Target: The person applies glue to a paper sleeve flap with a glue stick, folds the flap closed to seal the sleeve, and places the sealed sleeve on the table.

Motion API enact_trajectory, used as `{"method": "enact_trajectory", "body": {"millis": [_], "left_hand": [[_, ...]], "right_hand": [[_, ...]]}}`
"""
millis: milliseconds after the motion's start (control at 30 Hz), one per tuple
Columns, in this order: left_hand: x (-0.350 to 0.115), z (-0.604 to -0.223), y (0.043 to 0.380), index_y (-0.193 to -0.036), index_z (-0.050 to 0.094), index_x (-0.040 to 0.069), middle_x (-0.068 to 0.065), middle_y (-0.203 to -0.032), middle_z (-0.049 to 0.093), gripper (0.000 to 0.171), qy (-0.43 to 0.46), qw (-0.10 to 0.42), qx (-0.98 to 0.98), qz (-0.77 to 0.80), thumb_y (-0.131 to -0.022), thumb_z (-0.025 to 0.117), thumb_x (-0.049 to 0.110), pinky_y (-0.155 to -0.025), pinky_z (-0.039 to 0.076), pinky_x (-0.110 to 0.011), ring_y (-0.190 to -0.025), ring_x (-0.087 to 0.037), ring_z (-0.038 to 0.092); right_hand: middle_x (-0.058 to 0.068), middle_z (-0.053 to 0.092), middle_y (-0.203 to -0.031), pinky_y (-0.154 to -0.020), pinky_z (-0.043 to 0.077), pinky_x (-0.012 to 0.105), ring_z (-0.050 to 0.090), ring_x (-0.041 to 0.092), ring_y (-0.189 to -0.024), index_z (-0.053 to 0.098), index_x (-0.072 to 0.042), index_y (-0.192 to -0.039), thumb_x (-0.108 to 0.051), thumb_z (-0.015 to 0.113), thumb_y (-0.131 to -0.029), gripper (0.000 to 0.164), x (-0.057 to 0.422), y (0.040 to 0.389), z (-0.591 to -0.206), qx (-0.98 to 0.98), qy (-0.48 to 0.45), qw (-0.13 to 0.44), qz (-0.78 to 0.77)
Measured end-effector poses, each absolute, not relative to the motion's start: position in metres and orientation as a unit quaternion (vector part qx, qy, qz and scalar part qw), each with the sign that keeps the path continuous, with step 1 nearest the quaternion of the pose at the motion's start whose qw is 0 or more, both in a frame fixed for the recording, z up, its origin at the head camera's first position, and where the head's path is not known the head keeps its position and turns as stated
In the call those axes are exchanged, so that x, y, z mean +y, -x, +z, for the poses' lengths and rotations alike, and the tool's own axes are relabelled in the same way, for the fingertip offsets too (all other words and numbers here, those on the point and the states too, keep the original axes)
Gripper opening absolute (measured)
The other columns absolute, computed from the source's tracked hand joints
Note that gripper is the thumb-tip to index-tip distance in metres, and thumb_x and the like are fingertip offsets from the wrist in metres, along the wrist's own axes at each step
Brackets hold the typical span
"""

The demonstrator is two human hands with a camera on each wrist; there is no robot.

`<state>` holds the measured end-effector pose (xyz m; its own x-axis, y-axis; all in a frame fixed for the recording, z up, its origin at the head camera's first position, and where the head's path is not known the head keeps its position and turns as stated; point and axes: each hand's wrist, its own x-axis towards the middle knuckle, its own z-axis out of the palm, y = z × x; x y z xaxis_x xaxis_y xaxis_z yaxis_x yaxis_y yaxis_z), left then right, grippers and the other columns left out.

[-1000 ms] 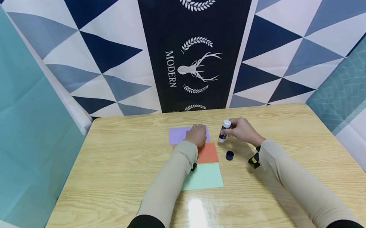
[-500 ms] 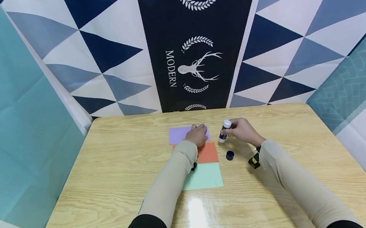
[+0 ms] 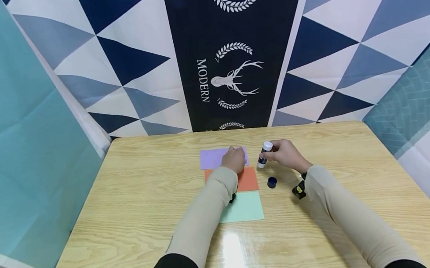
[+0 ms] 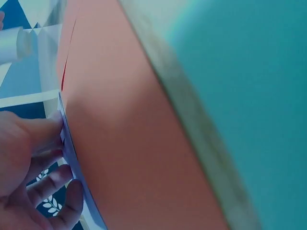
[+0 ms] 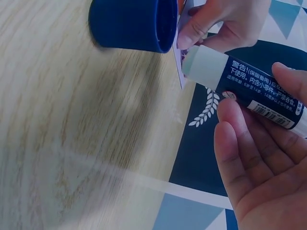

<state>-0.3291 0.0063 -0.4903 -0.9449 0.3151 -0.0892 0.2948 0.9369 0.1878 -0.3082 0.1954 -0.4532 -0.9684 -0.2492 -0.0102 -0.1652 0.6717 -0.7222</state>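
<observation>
My left hand (image 3: pixel 234 159) rests on the right part of a purple paper sheet (image 3: pixel 210 158), its fingertips pressing the surface; the left wrist view shows bent, spread fingers (image 4: pixel 53 184) against it. My right hand (image 3: pixel 286 154) holds a glue stick (image 5: pixel 261 88) between thumb and fingers, just right of the purple sheet. Its barrel is dark blue with white print, and the tilted stick's white end (image 3: pixel 261 164) points down. A dark blue cap (image 3: pixel 272 182) lies off it on the table. Nearer me are an orange sheet (image 3: pixel 248 179) and a mint green sheet (image 3: pixel 247 207), partly hidden by my left forearm.
The sheets lie in a column on a light wooden table (image 3: pixel 128 214). Patterned cloth (image 3: pixel 220 40) hangs behind the far edge, and teal cloth (image 3: pixel 17 108) hangs at the left. A black wrist device (image 3: pixel 299 190) is on my right wrist.
My left hand and forearm have shifted slightly right over the sheets. The right hand keeps its hold on the glue stick in about the same place.
</observation>
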Motion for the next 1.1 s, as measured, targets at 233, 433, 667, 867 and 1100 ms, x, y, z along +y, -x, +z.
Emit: {"method": "enact_trajectory", "body": {"millis": [233,433,667,867,1100], "left_hand": [[0.011,-0.489,0.325,-0.081,0.073,0.012,-0.002,-0.085,0.072,0.021,-0.112,0.014,0.985,0.127,-0.093,0.067,0.028,-0.078,0.057,-0.031,-0.088,-0.017,0.067],[0.01,-0.493,0.328,-0.074,0.071,0.012,0.0,-0.075,0.07,0.023,-0.109,0.003,0.983,0.149,-0.089,0.072,0.029,-0.069,0.056,-0.03,-0.076,-0.016,0.067],[0.008,-0.494,0.331,-0.074,0.072,0.014,0.002,-0.076,0.071,0.019,-0.117,0.004,0.98,0.159,-0.088,0.074,0.027,-0.069,0.055,-0.029,-0.076,-0.014,0.067],[0.009,-0.487,0.327,-0.101,0.073,0.013,0.0,-0.103,0.071,0.015,-0.139,0.017,0.984,0.114,-0.093,0.067,0.025,-0.083,0.056,-0.034,-0.1,-0.019,0.064],[0.008,-0.483,0.324,-0.114,0.069,0.022,0.002,-0.136,0.052,0.023,-0.158,0.082,0.982,0.069,-0.1,0.054,0.031,-0.093,0.052,-0.044,-0.125,-0.021,0.046]], "right_hand": [[0.014,0.072,-0.084,-0.057,0.045,0.026,0.066,0.036,-0.079,0.073,-0.002,-0.099,-0.027,0.073,-0.088,0.028,0.194,0.307,-0.452,0.909,0.109,0.051,-0.398],[0.016,0.072,-0.084,-0.058,0.046,0.026,0.066,0.037,-0.079,0.073,-0.001,-0.099,-0.027,0.073,-0.088,0.028,0.195,0.304,-0.451,0.909,0.111,0.049,-0.399],[0.014,0.071,-0.084,-0.059,0.046,0.026,0.065,0.038,-0.08,0.072,-0.001,-0.101,-0.025,0.072,-0.088,0.028,0.197,0.3,-0.45,0.908,0.102,0.051,-0.404],[0.014,0.071,-0.084,-0.059,0.045,0.026,0.065,0.038,-0.08,0.072,-0.001,-0.101,-0.026,0.073,-0.088,0.028,0.196,0.3,-0.451,0.905,0.101,0.052,-0.41],[0.013,0.072,-0.086,-0.059,0.046,0.025,0.064,0.036,-0.079,0.073,-0.001,-0.101,-0.027,0.073,-0.088,0.029,0.195,0.301,-0.454,0.902,0.107,0.053,-0.414]]}}
